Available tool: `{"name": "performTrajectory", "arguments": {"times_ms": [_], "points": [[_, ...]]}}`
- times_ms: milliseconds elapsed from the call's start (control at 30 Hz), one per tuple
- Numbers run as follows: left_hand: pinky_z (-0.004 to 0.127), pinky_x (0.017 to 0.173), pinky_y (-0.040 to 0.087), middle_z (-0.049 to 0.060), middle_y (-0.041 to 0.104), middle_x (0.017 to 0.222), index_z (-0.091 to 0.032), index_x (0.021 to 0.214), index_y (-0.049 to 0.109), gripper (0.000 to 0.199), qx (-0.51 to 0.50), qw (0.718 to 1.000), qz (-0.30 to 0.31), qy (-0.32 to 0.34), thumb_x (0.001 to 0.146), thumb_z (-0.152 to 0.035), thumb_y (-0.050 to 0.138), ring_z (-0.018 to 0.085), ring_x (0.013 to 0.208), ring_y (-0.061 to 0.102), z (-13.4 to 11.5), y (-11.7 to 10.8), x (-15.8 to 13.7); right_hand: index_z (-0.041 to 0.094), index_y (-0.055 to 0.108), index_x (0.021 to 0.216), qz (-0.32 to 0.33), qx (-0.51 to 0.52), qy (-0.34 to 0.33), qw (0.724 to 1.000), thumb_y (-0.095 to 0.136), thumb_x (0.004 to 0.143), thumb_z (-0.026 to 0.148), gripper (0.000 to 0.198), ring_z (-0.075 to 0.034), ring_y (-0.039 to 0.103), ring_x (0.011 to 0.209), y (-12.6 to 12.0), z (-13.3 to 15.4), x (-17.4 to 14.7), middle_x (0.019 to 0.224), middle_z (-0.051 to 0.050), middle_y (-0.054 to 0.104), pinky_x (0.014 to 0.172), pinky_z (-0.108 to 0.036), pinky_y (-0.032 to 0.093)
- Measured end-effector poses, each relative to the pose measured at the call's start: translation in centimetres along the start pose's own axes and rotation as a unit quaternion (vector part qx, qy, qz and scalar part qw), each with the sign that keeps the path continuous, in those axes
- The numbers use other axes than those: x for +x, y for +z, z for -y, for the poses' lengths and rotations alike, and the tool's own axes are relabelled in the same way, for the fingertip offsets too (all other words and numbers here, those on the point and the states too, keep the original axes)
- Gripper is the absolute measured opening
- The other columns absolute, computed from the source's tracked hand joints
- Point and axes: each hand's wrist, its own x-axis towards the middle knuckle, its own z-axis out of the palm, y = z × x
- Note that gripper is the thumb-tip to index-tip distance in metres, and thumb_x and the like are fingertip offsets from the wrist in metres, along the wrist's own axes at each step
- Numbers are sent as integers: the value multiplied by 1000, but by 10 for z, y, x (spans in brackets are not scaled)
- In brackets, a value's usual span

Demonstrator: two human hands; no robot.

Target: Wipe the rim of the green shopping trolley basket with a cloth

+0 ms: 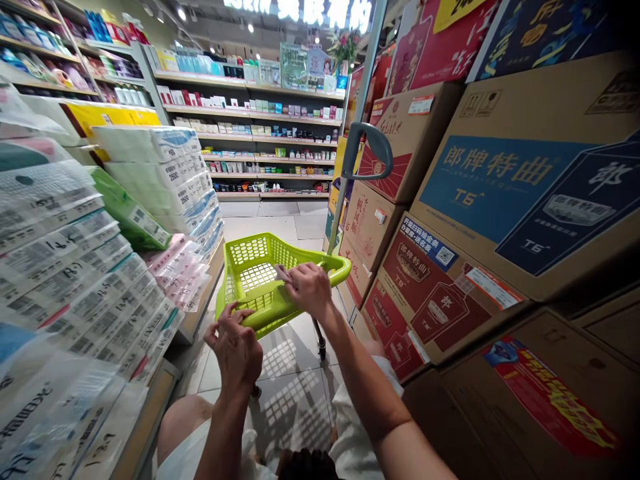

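A lime-green shopping basket cart (263, 300) with slotted walls stands in front of my knees, with no goods visible in it. My left hand (237, 343) has its fingers bent over the near left corner of the basket's rim. On the near right part of the rim lies my right hand (311, 287), its fingers closed round a small greyish, cloth-like piece (284, 273). The exact kind of that piece is too small to make out. From the basket's right end rises a grey pole with a looped handle (387, 152); neither hand touches this handle.
Wrapped tissue packs (65, 260) are stacked along the left side. Printed cardboard boxes (480, 173) form a wall close on the right. Shelves of small goods (250, 110) stand across the aisle's far end. Grey floor tiles (280, 220) run between them.
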Motion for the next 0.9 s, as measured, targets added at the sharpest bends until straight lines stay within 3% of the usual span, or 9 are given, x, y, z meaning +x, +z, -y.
{"name": "performTrajectory", "arguments": {"times_ms": [100, 200, 400, 467, 567, 633, 767, 833, 900], "points": [[50, 107, 26, 17, 69, 118, -20, 107, 55, 72, 0, 1000, -3, -3, 97, -58, -5, 27, 130, 53, -1, 0, 1, 23, 71, 102, -122, 43, 6, 992, 57, 95, 30, 17, -24, 56, 124, 23, 24, -36, 115, -6, 71, 108, -43, 40], [50, 105, 28, 17, 70, 115, -21, 104, 56, 72, -3, 1000, 16, 18, 96, -59, -5, 28, 133, 50, 1, -2, 4, 27, 70, 108, -206, 75, -2, 976, 51, 96, 29, 22, -26, 51, 134, 48, 25, -54, 120, -5, 70, 118, -50, 30], [49, 105, 27, 12, 71, 111, -21, 111, 49, 38, -13, 997, 72, 18, 96, -40, 19, 27, 126, 56, -4, -4, 9, 19, 67, 112, -364, 111, 261, 887, 34, 104, 37, 39, -28, 55, 125, 47, -40, -23, 109, -14, 69, 103, -50, 47], [50, 104, 28, 12, 72, 109, -20, 117, 46, 38, -11, 998, 68, 15, 94, -41, 25, 29, 119, 59, -8, -1, 9, 19, 66, 117, -375, 126, 263, 880, 35, 104, 38, 39, -27, 54, 126, 49, -34, -26, 115, -15, 68, 103, -48, 48], [50, 103, 30, 12, 74, 104, -19, 122, 44, 43, 0, 998, 59, 15, 92, -44, 28, 30, 110, 63, -10, 2, 9, 20, 64, 123, -355, 155, 209, 898, 39, 103, 34, 35, -28, 43, 141, 60, -14, -41, 132, -15, 62, 111, -52, 42], [49, 103, 31, 11, 74, 103, -20, 122, 45, 42, 3, 998, 66, 14, 92, -44, 26, 30, 109, 64, -7, 3, 9, 20, 64, 121, -347, 178, 223, 894, 40, 102, 36, 34, -29, 41, 143, 62, -21, -41, 134, -16, 61, 114, -56, 37], [48, 103, 31, 12, 74, 104, -20, 122, 47, 45, 4, 997, 74, 3, 94, -46, 23, 30, 112, 62, -8, 4, 10, 12, 62, 121, -373, 247, 407, 797, 33, 101, 46, 48, -30, 56, 127, 45, -73, -13, 129, -22, 61, 105, -51, 45], [49, 103, 30, 12, 73, 104, -19, 122, 48, 49, 9, 998, 66, -2, 95, -49, 22, 30, 110, 62, -15, 7, 8, 12, 57, 127, -375, 295, 400, 782, 29, 103, 47, 51, -25, 61, 120, 42, -78, -8, 125, -19, 63, 101, -43, 50], [50, 103, 30, 13, 73, 104, -17, 121, 50, 51, 15, 998, 52, -8, 96, -50, 20, 30, 107, 62, -24, 11, 6, 16, 55, 134, -391, 301, 356, 794, 32, 104, 47, 49, -23, 59, 124, 49, -55, -17, 130, -16, 62, 102, -39, 50]]}}
